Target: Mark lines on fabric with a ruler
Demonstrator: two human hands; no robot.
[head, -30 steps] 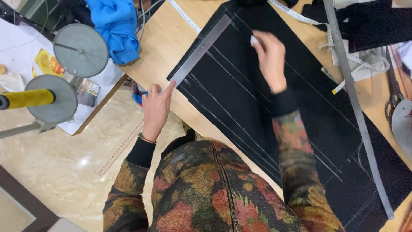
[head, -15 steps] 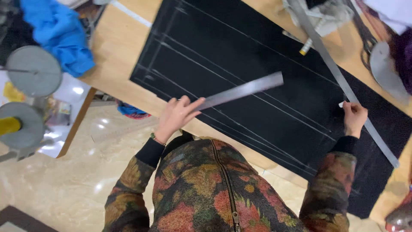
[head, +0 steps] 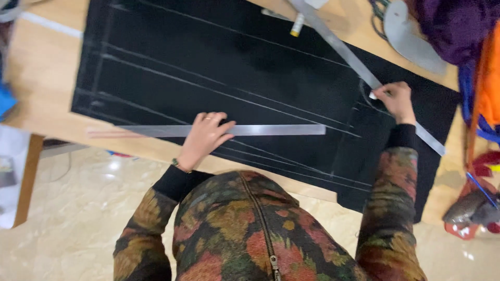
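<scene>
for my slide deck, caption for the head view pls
Left hand pins a ruler on black cloth; right hand holds chalk.

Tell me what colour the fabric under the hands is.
The fabric is black with pale chalk lines, seen in the head view.

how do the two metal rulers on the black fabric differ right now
The near ruler lies roughly level across the picture under the left hand; the far ruler runs diagonally beside the right hand. The far ruler looks longer, passing off the black fabric. Both are flat, silver strips.
</scene>
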